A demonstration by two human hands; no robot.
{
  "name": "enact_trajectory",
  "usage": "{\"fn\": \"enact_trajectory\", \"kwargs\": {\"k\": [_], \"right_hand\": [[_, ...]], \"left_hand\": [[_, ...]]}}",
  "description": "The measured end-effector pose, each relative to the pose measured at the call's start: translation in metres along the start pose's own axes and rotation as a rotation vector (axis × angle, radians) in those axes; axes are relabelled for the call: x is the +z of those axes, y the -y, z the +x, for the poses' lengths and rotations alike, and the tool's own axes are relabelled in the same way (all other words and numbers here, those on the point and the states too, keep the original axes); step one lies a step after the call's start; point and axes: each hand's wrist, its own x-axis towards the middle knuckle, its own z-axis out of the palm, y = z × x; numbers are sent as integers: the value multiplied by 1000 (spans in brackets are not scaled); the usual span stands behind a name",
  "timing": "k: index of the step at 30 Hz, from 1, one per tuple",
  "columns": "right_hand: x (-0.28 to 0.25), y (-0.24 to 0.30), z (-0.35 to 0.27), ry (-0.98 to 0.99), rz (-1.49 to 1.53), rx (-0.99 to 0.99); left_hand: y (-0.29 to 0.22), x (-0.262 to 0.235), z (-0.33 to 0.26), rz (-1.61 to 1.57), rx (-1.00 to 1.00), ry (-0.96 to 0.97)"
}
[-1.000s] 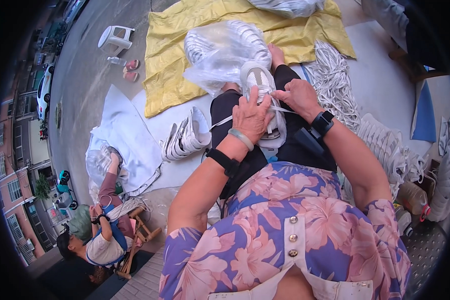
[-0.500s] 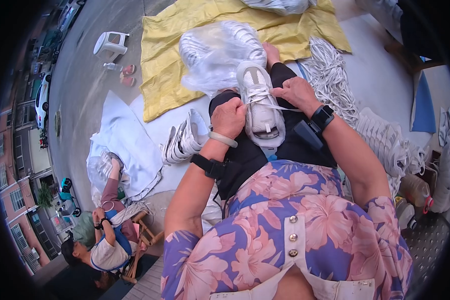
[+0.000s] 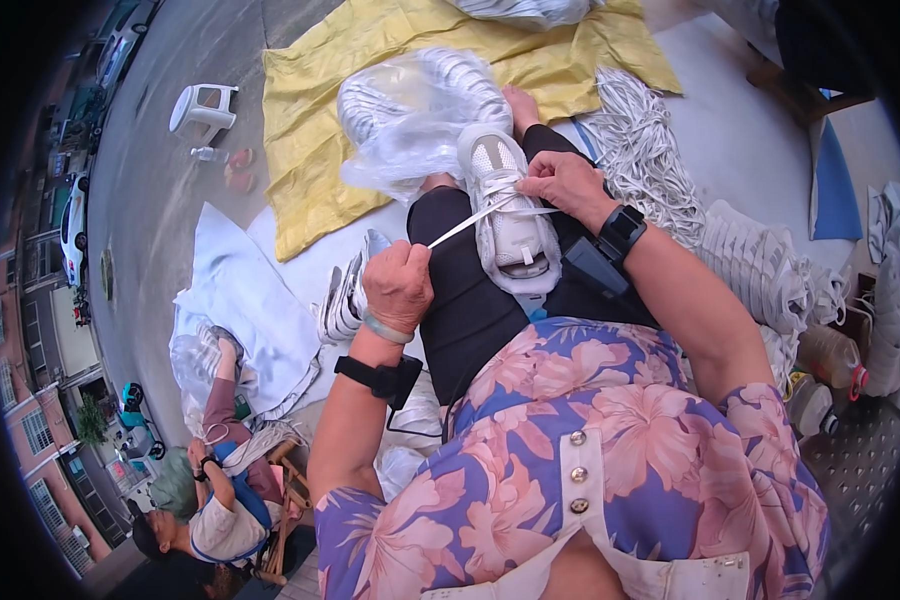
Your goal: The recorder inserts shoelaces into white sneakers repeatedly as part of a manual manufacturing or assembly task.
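- Across the person's black-trousered thighs [image 3: 452, 300] lies a white-and-grey mesh shoe [image 3: 515, 240], toe away from the body and opening toward the waist; the lap seems to serve as a soft bench, putting the lacing within reach of both hands.
- Out to the shoe's left, the left hand [image 3: 400, 285] is curled into a fist around a flat white shoelace [image 3: 467, 222], whose strand runs straight to the shoe, apparently kept taut by that spacing.
- Over the lace rows, the right hand [image 3: 568, 190] pinches the shoelace between thumb and forefinger, probably to steady the crossing; what its other fingers do is unclear.
- To the right lie a loose heap of white laces [image 3: 635, 140] and a row of nested white shoes [image 3: 750, 260], both near enough to reach easily.
- Beyond the knees, a clear plastic bag [image 3: 395, 168] of stacked white pieces rests on a crumpled yellow sheet [image 3: 300, 205], which likely keeps it clean.
- Farther off, grey pavement [image 3: 160, 65] bears a white plastic stool [image 3: 202, 112]; at lower left a co-worker [image 3: 220, 525] sits, with pinkish buildings [image 3: 8, 380] behind.
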Motion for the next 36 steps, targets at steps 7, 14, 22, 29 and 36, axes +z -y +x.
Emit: {"fn": "enact_trajectory", "kwargs": {"k": [7,14,22,29,36], "right_hand": [[-5,5,-6,12,-110,-10],[-8,-3,-34,-2,-258,-267],[-22,-24,-57,-126,-328,-587],[-32,-30,-49,-182,-372,-568],[-59,-38,-46,-189,-519,-663]], "left_hand": [[28,-44,-32,104,41,9],[35,-27,-66,64,-98,5],[8,-23,-4,-1463,-1039,182],[25,-31,5,-428,-285,488],[39,-49,22,169,51,63]]}}
